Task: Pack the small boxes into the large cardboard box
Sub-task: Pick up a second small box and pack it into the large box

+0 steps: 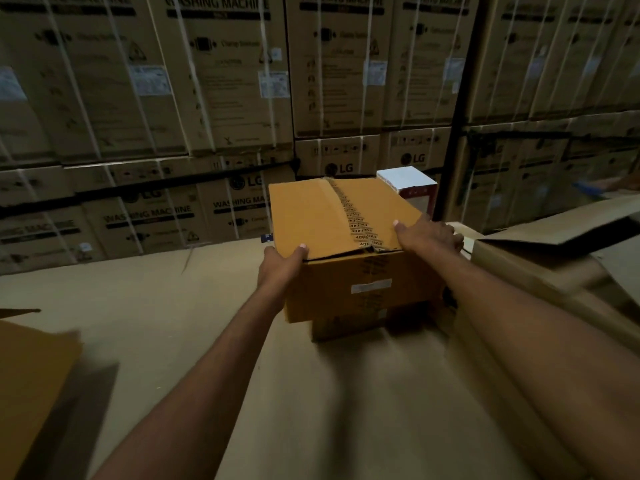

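Left grip (282, 266), right grip (429, 237) hold closed cardboard box (311, 216).

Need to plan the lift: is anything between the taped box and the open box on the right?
Nothing separate; only a flap of the open box apparently overhangs its mouth, beside the taped box.

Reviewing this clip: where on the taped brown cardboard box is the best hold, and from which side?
Take the taped brown cardboard box by its two side walls, low down, reaching from the near side, one hand per wall. Its near top flap gapes and the tape there looks torn, so the top edge, where the left hand and right hand now grip, would probably flex.
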The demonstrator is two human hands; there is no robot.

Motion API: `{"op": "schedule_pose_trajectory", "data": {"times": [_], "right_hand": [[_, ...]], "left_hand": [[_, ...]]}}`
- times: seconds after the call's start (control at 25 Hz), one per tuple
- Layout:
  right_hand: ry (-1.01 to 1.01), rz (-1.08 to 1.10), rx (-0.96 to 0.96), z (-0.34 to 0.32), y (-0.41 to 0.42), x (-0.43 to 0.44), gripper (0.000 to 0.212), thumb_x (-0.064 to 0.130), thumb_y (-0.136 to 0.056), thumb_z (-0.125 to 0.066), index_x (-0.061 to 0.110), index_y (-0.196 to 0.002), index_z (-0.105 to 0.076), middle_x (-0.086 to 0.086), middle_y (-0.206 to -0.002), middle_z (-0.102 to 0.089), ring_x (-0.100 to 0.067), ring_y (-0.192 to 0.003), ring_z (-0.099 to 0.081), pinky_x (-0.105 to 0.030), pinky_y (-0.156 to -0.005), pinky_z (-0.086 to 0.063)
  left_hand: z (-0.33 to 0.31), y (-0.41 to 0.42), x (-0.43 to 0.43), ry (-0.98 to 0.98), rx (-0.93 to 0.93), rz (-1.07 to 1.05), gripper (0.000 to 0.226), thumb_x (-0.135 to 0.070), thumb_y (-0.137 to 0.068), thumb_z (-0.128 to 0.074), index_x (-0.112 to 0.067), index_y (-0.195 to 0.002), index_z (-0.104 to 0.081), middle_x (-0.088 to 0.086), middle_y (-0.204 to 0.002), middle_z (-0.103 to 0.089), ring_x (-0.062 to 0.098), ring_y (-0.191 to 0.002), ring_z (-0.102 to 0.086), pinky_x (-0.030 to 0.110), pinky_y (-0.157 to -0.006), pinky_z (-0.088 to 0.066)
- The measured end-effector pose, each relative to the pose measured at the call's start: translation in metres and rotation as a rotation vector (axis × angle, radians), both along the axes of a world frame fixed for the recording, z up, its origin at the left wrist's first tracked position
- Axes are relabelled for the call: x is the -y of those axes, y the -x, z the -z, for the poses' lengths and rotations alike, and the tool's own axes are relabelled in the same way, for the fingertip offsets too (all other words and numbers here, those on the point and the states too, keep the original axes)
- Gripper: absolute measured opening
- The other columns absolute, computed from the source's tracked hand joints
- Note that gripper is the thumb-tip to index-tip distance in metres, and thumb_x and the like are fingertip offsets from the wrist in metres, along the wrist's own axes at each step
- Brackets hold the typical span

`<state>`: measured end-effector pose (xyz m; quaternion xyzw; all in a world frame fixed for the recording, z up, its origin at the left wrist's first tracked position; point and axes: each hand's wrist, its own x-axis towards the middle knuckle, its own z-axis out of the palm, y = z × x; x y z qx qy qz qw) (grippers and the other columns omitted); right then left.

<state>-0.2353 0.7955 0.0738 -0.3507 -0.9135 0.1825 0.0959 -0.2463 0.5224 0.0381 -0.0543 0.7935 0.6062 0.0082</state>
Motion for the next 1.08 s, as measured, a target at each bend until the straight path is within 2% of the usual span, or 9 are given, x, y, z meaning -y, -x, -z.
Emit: {"op": "schedule_pose_trajectory", "data": {"times": [0.16,0.28,0.48,0.64,0.72,0.84,0.92,1.0,1.08], "right_hand": [[-0.003,0.005,-0.114,-0.010,0.000,0.006,0.072,0.069,-0.090,-0.057,0.018,-0.141,-0.053,-0.019,-0.145,-0.052,-0.039,-0.138,-0.039,-0.050,-0.112,-0.029],[-0.092,-0.006,-0.294,-0.025,-0.016,0.025,0.063,0.063,-0.086,-0.064,0.022,-0.133,-0.058,-0.013,-0.133,-0.062,-0.037,-0.136,-0.042,-0.049,-0.110,-0.029],[-0.109,-0.005,-0.488,-0.054,-0.071,0.070,0.072,0.068,-0.080,-0.068,0.020,-0.133,-0.057,-0.011,-0.131,-0.065,-0.037,-0.132,-0.046,-0.050,-0.107,-0.034],[0.174,-0.042,-0.474,-0.078,-0.132,0.096,0.098,0.070,-0.068,-0.079,0.014,-0.144,-0.051,-0.014,-0.151,-0.046,-0.038,-0.142,-0.036,-0.052,-0.113,-0.037],[0.269,-0.098,-0.447,-0.070,-0.160,0.112,0.096,0.070,-0.068,-0.080,0.016,-0.143,-0.054,-0.013,-0.150,-0.040,-0.037,-0.141,-0.036,-0.052,-0.111,-0.039],[0.373,-0.222,-0.568,-0.046,-0.201,0.140,0.086,0.067,-0.071,-0.081,0.026,-0.141,-0.054,-0.008,-0.143,-0.041,-0.031,-0.134,-0.041,-0.053,-0.110,-0.042],[0.434,-0.282,-0.608,-0.040,-0.222,0.157,0.090,0.069,-0.068,-0.081,0.029,-0.143,-0.052,-0.002,-0.140,-0.048,-0.024,-0.126,-0.048,-0.048,-0.106,-0.046],[0.499,-0.332,-0.593,-0.037,-0.241,0.173,0.090,0.067,-0.070,-0.082,0.026,-0.144,-0.051,0.004,-0.134,-0.055,-0.018,-0.119,-0.052,-0.041,-0.100,-0.048],[0.544,-0.360,-0.569,-0.032,-0.260,0.188,0.095,0.069,-0.068,-0.081,0.022,-0.144,-0.049,0.000,-0.137,-0.059,-0.021,-0.119,-0.056,-0.044,-0.099,-0.051]], "left_hand": [[0.004,0.009,0.003,-0.042,-0.025,-0.011,0.071,-0.055,-0.085,-0.071,-0.017,-0.141,-0.048,0.007,-0.134,-0.059,0.028,-0.119,-0.056,0.046,-0.098,-0.051],[-0.008,-0.007,0.023,-0.143,-0.083,-0.047,0.065,-0.047,-0.087,-0.074,-0.015,-0.138,-0.052,0.003,-0.123,-0.060,0.023,-0.111,-0.057,0.037,-0.086,-0.047],[-0.045,-0.069,0.080,-0.230,-0.248,-0.054,0.065,-0.041,-0.087,-0.076,-0.016,-0.143,-0.052,0.001,-0.126,-0.062,0.020,-0.111,-0.060,0.028,-0.078,-0.047],[-0.053,-0.136,0.139,-0.206,-0.420,-0.019,0.067,-0.036,-0.089,-0.076,-0.023,-0.148,-0.046,-0.006,-0.127,-0.059,0.007,-0.110,-0.060,0.023,-0.080,-0.050],[-0.052,-0.162,0.164,-0.204,-0.447,-0.004,0.072,-0.033,-0.088,-0.077,-0.025,-0.150,-0.042,-0.006,-0.131,-0.058,0.009,-0.115,-0.058,0.028,-0.086,-0.052],[-0.056,-0.196,0.194,-0.199,-0.487,-0.035,0.071,-0.027,-0.090,-0.074,-0.024,-0.150,-0.037,-0.005,-0.135,-0.051,0.011,-0.119,-0.054,0.031,-0.089,-0.050],[-0.060,-0.218,0.211,-0.169,-0.539,-0.071,0.068,-0.027,-0.091,-0.074,-0.023,-0.148,-0.037,-0.004,-0.134,-0.049,0.010,-0.118,-0.052,0.029,-0.088,-0.050],[-0.066,-0.241,0.227,-0.106,-0.581,-0.107,0.071,-0.034,-0.088,-0.077,-0.024,-0.146,-0.038,-0.005,-0.134,-0.048,0.004,-0.116,-0.051,0.026,-0.089,-0.049],[-0.077,-0.264,0.243,-0.030,-0.603,-0.127,0.075,-0.044,-0.083,-0.080,-0.029,-0.145,-0.041,-0.008,-0.134,-0.049,0.007,-0.117,-0.053,0.029,-0.091,-0.051]]}}
